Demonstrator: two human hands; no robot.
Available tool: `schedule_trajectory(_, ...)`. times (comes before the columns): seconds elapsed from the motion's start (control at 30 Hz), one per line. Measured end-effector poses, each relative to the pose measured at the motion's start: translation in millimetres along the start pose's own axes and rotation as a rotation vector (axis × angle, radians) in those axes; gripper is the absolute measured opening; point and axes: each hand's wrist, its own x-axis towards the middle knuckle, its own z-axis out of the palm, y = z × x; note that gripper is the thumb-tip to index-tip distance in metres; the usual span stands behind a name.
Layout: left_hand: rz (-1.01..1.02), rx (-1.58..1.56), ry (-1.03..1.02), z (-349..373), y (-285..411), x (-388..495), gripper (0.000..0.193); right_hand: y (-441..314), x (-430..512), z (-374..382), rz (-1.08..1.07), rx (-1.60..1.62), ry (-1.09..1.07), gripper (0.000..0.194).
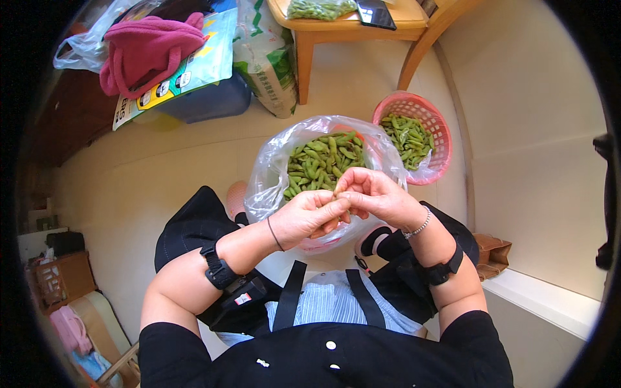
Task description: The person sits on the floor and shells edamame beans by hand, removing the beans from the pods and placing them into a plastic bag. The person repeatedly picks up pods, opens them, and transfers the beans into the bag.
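Observation:
My left hand and my right hand meet at the fingertips above the near edge of a clear plastic bag. A small thing seems pinched between them, mostly hidden by the fingers; what it is cannot be told. Green soybean pods fill the open bag, which stands between my knees. Behind it to the right, a pink plastic basket holds more green pods and part of a clear bag.
A wooden chair stands ahead, bearing a bag of green beans and a phone. Left of it are a printed sack, a blue bin and a pink fabric bag. A brown paper bag sits by the right wall.

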Motion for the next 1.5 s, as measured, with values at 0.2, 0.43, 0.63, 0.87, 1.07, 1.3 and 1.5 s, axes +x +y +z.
schedule_trajectory(0.2, 0.018, -0.131, 0.085, -3, -5, 4, 0.021, 5, 4, 1, -0.041, 0.001, 0.049, 0.016)
schedule_trajectory(0.43, 0.005, -0.145, 0.136, -3, -9, 4, 0.018, 5, 3, 4, -0.052, -0.061, 0.037, 0.016)
schedule_trajectory(0.63, -0.019, -0.119, 0.086, -3, -3, 4, 0.021, -3, -1, 3, -0.024, -0.097, 0.084, 0.015)
schedule_trajectory(0.87, -0.046, -0.183, 0.014, -1, 5, 3, 0.024, -11, -6, 0, -0.009, -0.130, 0.167, 0.016)
schedule_trajectory(1.07, -0.014, -0.259, 0.176, -11, 4, 5, 0.031, -32, -25, -31, -0.253, -0.324, 0.424, 0.011)
schedule_trajectory(1.3, 0.016, -0.279, 0.470, -20, -7, 12, 0.027, -39, -23, -46, -0.507, -1.166, 1.016, 0.017)
schedule_trajectory(1.5, -0.051, -0.311, 0.459, -15, -3, 9, 0.038, 14, 23, -4, -0.504, -1.267, 0.337, 0.008)
